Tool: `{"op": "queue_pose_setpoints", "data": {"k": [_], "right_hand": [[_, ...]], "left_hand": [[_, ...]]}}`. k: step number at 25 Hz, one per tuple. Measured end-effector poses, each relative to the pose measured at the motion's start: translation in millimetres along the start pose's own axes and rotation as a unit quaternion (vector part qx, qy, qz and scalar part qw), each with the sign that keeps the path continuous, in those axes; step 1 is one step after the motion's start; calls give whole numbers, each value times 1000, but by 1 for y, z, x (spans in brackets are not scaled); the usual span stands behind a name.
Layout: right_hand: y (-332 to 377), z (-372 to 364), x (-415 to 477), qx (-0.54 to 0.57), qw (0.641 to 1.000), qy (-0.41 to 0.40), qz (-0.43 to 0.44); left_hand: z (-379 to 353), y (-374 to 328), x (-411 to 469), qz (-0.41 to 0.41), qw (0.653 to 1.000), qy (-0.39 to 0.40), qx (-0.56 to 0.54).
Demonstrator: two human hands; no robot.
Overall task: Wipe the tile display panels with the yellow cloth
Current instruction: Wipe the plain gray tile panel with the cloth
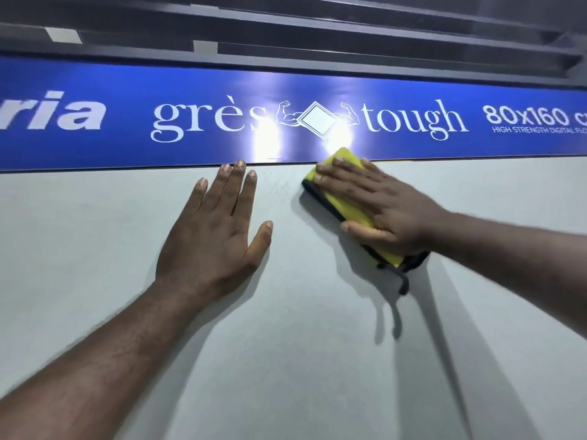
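A large pale grey tile panel (pixel 286 344) fills most of the view. My right hand (pixel 381 208) lies flat with straight fingers on a folded yellow cloth (pixel 352 208) with a dark edge, pressing it against the panel's top, right under the blue banner. A dark loop hangs from the cloth's lower end. My left hand (pixel 216 230) rests flat on the panel to the left of the cloth, fingers spread and fingertips reaching the panel's top edge.
A glossy blue banner (pixel 127 90) with white lettering runs along the top of the panel, with two bright light reflections near its middle. Above it are dark grey rails (pixel 317 30) of the display rack.
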State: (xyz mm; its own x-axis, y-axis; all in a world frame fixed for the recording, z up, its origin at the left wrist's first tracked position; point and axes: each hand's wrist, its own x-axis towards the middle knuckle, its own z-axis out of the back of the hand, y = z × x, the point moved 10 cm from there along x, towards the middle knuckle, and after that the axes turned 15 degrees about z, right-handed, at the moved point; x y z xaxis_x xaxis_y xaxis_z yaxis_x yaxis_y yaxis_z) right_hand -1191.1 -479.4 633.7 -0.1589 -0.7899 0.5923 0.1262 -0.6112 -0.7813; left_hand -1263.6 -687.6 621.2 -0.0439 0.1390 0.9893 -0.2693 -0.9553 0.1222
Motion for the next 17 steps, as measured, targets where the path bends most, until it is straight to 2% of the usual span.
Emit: {"op": "queue_pose_setpoints", "data": {"k": [1,3,4,5,7,8,9,10,11,12,13,14,15,16,17], "right_hand": [[-18,1,2,3,998,-15,-58],[-41,0,-3,26,966,-74,-246],[-34,-6,-4,30,953,-92,-286],[-17,-7,1,16,959,-100,-265],[27,-6,13,4,994,-62,-86],[37,-4,13,5,999,-32,2],[32,-1,9,5,999,-11,40],[16,2,6,8,1000,-12,16],[-10,4,0,7,997,-36,-65],[-35,6,-14,23,977,-76,-196],[-49,4,-31,42,939,-110,-322],[-45,-1,-41,48,916,-120,-379],[-29,-4,-39,31,927,-114,-355],[-2,-5,-27,15,964,-88,-249],[31,-9,-17,6,994,-35,-100]], "left_hand": [[0,0,1,-1,1000,-3,-1],[1,-1,0,-4,1000,-9,0],[0,-1,0,-4,1000,-13,-1],[0,0,-1,-3,1000,-20,-3],[1,-1,0,-6,1000,-29,-6],[1,-1,1,-9,999,-31,-8],[2,-1,1,-10,999,-30,-10],[2,0,1,-9,999,-29,-11],[3,0,0,-7,1000,-29,-9],[3,0,0,-7,1000,-29,-9],[3,0,0,-8,999,-30,-10],[3,-1,-1,-10,999,-34,-12],[4,-2,-1,-10,999,-38,-14],[4,-2,-1,-11,999,-43,-17],[5,-1,-1,-12,999,-47,-18]]}}
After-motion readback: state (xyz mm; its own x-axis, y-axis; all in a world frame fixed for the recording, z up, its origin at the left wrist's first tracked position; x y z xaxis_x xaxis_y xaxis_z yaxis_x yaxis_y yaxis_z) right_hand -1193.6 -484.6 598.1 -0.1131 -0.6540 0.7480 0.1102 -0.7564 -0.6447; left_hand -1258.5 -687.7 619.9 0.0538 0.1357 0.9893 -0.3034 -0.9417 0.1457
